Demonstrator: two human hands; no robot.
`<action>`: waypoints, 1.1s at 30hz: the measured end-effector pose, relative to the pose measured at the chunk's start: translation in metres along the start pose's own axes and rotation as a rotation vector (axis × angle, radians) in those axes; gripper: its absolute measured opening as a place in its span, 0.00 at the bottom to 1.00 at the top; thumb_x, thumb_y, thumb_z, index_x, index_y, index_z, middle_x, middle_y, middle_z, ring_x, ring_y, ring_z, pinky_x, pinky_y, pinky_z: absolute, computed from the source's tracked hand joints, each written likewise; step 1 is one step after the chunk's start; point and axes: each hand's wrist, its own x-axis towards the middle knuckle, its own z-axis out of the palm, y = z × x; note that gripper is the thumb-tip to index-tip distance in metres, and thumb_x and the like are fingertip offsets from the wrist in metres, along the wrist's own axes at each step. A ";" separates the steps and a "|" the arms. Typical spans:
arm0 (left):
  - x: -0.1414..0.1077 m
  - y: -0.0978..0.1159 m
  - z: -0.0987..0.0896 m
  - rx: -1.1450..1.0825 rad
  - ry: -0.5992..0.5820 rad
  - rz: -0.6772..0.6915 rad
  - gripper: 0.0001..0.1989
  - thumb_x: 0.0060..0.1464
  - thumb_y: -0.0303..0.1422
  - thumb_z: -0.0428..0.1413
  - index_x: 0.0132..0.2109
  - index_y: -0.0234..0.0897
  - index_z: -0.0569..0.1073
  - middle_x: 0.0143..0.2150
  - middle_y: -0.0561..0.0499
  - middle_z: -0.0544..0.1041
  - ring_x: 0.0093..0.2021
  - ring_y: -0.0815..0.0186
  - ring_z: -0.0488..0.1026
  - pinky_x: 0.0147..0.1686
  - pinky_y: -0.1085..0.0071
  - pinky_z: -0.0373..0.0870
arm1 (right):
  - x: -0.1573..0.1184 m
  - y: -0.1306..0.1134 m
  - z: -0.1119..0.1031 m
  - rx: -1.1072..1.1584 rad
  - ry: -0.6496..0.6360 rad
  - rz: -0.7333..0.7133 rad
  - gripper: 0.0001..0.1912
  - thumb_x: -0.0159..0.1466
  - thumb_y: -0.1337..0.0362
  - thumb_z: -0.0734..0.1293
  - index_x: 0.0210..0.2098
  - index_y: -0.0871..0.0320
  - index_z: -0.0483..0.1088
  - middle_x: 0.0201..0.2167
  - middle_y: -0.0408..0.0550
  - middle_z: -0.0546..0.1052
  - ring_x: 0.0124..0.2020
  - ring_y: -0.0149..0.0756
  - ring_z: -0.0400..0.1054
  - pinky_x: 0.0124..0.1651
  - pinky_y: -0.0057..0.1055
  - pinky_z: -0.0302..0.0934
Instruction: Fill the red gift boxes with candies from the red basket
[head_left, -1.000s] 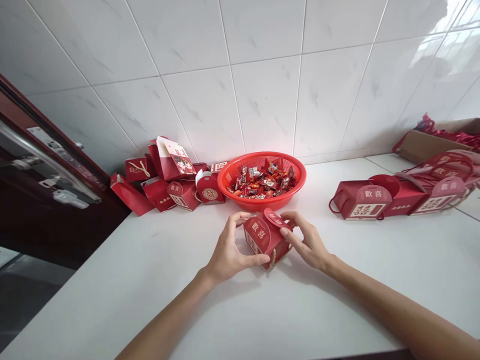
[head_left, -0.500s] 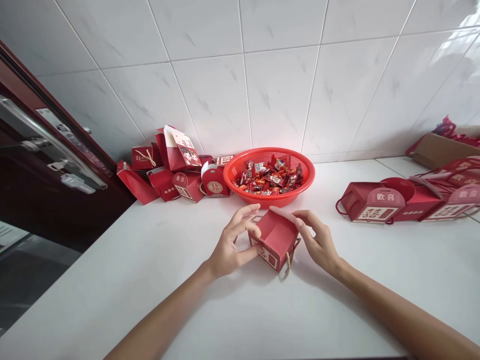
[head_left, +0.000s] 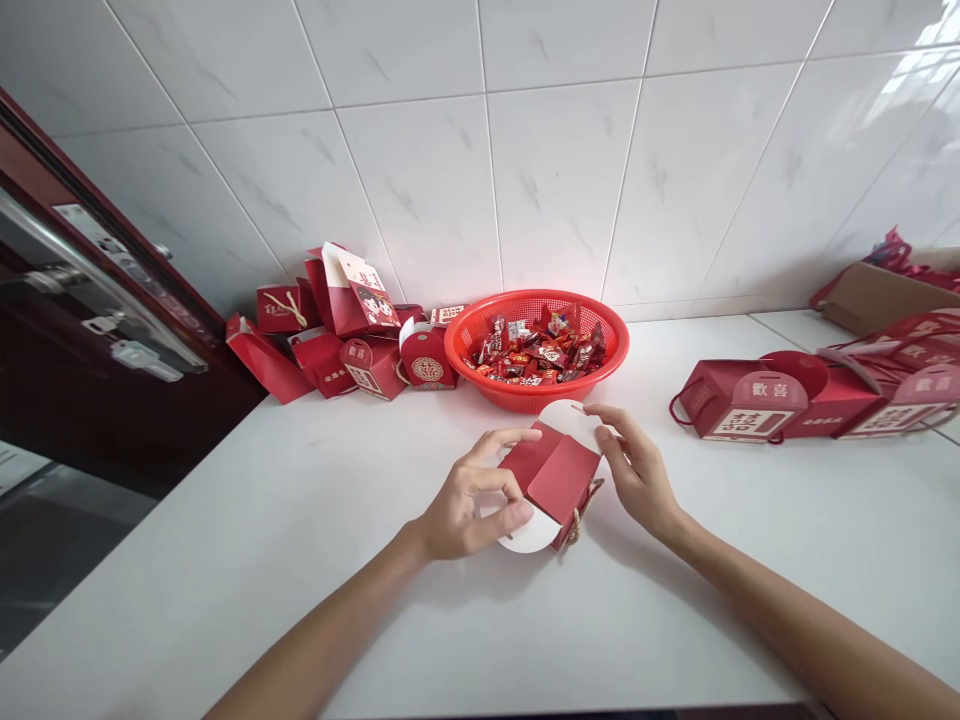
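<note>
At lower centre, the red box (head_left: 564, 482) lies between left hand (head_left: 466, 500), at its near flap (head_left: 537, 532), and right hand (head_left: 641, 470), at its far flap (head_left: 561, 416); whether either grip clamps is unclear.

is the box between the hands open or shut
Partly open: the box has its rounded outer flaps spread outward, white sides up, but its red inner flaps lie across the top.
</note>
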 end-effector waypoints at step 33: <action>0.002 0.025 0.000 0.613 0.070 0.183 0.20 0.52 0.37 0.60 0.53 0.45 0.80 0.59 0.42 0.75 0.65 0.42 0.67 0.71 0.35 0.39 | 0.015 -0.022 -0.024 0.378 -0.379 0.240 0.25 0.64 0.47 0.71 0.20 0.57 0.66 0.54 0.54 0.80 0.45 0.48 0.77 0.42 0.40 0.70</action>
